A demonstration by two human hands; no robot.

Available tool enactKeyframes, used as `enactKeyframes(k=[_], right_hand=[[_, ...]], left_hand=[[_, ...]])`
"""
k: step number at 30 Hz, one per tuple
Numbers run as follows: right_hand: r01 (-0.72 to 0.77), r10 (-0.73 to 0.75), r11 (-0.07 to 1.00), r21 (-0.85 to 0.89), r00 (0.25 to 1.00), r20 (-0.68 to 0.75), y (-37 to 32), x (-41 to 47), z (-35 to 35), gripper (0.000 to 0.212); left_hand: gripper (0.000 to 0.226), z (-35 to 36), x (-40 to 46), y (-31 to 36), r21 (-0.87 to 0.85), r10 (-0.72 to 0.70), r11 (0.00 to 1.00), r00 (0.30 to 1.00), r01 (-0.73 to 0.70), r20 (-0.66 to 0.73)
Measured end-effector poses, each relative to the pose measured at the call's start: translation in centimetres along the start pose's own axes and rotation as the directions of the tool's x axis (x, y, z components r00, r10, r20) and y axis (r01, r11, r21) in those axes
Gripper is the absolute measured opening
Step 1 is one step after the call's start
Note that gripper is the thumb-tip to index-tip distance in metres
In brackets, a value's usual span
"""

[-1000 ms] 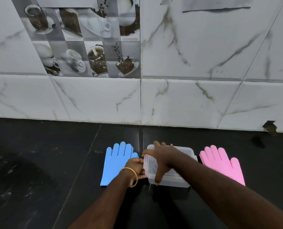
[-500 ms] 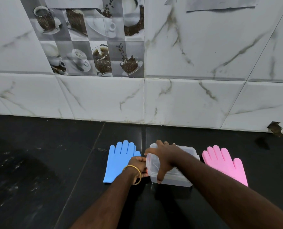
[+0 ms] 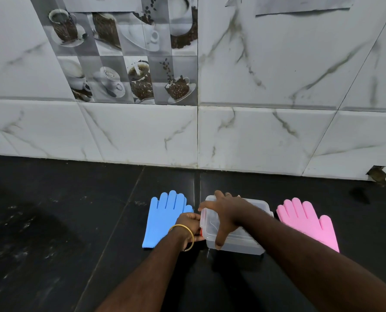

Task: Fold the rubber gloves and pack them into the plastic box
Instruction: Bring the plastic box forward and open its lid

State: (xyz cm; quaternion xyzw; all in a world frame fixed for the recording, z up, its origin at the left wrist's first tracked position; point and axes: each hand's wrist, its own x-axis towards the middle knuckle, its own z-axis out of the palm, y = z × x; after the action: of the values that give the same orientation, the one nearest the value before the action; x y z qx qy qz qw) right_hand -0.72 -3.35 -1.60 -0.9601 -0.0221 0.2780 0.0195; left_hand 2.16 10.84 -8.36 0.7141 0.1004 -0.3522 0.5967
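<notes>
On dark counter (image 3: 52, 221), two gloves (image 3: 165, 219), one plastic box (image 3: 237, 242), two hands (image 3: 228, 212)

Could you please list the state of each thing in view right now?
Plastic box: lid on, upright on the counter.
Blue glove: flat, unfolded.
Pink glove: flat, unfolded.
Right hand: spread over the box lid.
Left hand: at the box's left end; its grip is hidden.

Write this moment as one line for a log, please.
stage: opening box | right hand: on box lid | left hand: at its left clasp | blue glove, pink glove: flat, unfolded, beside box
</notes>
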Motion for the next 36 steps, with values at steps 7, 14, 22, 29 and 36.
enactKeyframes(k=[7,14,22,29,36], right_hand=[[0.019,-0.020,0.999,0.048,1.000,0.013,0.5,-0.3,-0.9,0.113],[0.010,-0.008,0.996,0.088,1.000,-0.026,1.8,-1.2,-1.1,0.118],[0.098,-0.030,0.968,0.232,0.960,-0.278,5.7,-5.9,-4.8,0.120],[0.493,-0.078,0.767,0.411,0.708,-0.702,7.0,-9.3,-9.2,0.117],[0.756,0.201,0.363,0.545,0.508,-0.838,8.0,-8.6,-7.4,0.115]], left_hand=[[0.011,0.1,0.1,0.0,0.005,-0.020,1.000,1.000,0.020,0.001],[0.015,0.1,0.1,-0.2,0.042,-0.013,0.999,1.000,0.014,-0.016],[0.025,-1.5,-0.5,0.5,0.535,0.296,0.826,0.945,-0.179,-0.140],[0.044,0.9,-2.9,6.1,0.509,0.596,0.716,0.797,-0.477,-0.093],[0.037,3.0,-2.8,9.5,0.063,0.395,0.916,0.918,-0.397,0.039]])
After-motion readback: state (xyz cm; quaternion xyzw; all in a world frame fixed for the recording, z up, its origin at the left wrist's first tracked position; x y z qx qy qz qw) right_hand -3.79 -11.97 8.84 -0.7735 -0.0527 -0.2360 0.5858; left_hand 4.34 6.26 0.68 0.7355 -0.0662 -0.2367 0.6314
